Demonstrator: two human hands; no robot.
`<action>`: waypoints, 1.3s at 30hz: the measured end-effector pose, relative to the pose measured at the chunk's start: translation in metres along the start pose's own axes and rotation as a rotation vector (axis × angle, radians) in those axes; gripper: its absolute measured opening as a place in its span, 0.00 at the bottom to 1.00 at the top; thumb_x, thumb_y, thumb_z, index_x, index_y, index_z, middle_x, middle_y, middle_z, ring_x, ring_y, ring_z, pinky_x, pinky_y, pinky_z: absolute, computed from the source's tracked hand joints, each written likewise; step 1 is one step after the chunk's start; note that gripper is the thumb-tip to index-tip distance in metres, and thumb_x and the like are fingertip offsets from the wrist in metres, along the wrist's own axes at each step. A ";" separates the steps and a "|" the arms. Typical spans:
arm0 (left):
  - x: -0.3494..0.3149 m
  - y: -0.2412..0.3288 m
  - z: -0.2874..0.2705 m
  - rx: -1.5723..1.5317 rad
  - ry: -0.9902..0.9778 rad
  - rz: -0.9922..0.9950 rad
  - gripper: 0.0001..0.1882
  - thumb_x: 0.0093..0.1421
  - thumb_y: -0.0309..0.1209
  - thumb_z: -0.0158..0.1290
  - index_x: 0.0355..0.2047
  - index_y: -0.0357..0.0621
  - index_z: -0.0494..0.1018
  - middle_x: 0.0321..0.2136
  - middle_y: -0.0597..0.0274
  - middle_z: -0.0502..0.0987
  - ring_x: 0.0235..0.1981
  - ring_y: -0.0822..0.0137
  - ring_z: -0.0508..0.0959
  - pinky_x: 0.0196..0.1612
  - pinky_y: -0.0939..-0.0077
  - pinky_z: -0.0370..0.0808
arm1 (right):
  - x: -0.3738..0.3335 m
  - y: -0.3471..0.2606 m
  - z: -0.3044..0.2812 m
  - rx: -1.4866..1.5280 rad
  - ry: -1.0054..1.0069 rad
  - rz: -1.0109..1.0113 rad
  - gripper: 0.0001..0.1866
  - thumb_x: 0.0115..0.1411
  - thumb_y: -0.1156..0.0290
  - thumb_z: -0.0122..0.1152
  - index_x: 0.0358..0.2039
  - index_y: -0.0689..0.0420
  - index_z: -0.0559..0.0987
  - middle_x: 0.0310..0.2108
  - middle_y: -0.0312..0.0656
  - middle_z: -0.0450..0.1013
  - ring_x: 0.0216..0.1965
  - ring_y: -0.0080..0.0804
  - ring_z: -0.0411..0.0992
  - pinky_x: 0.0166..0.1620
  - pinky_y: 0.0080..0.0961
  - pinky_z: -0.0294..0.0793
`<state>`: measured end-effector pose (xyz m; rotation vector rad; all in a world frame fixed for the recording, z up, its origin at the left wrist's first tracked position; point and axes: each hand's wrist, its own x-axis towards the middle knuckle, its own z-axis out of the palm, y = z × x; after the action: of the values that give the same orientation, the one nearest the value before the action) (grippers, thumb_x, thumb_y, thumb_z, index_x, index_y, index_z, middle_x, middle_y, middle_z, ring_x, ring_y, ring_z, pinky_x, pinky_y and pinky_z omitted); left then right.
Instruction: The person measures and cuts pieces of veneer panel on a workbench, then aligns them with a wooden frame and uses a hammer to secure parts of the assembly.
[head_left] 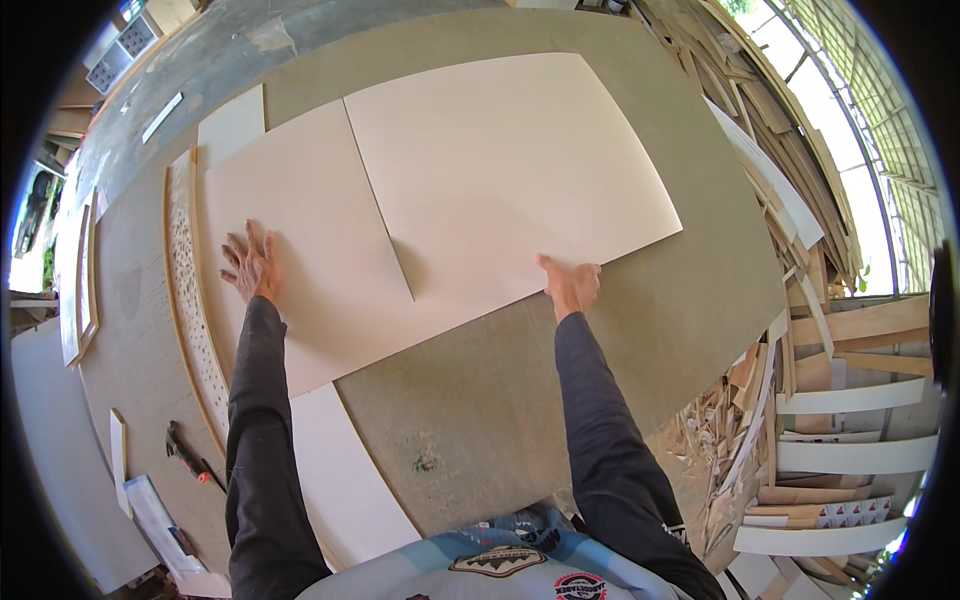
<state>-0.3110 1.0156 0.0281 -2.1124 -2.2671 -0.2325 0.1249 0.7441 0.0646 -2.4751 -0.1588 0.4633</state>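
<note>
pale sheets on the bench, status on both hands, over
Left hand flat on lower pale cream rectangular sheet. Right hand gripping near edge of upper cream sheet. Nothing lying on either.

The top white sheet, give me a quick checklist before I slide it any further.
1. Right hand grips the near edge of the top white sheet: ok.
2. Left hand lies flat on the lower white sheet, pinning it: ok.
3. Top sheet fully backed by the grey board: ok.
4. Nothing lying on the top sheet: ok.
5. Wood offcuts piled by the board's right edge: not ok.
6. Anything trapped under the sheets: cannot tell.
</note>
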 end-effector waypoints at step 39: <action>-0.200 -0.024 -0.067 -1.680 -0.029 -1.025 0.19 0.53 0.33 0.61 0.42 0.38 0.72 0.32 0.59 0.73 0.36 0.66 0.74 0.36 0.72 0.67 | 0.042 0.096 -0.092 1.099 0.246 -0.229 0.16 0.58 0.77 0.62 0.44 0.73 0.70 0.40 0.50 0.74 0.36 0.36 0.75 0.39 0.33 0.77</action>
<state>-0.3245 0.8073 0.0667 -0.3606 -3.1819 -2.7549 0.1981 0.6253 0.0652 -1.3895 -0.0547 0.0790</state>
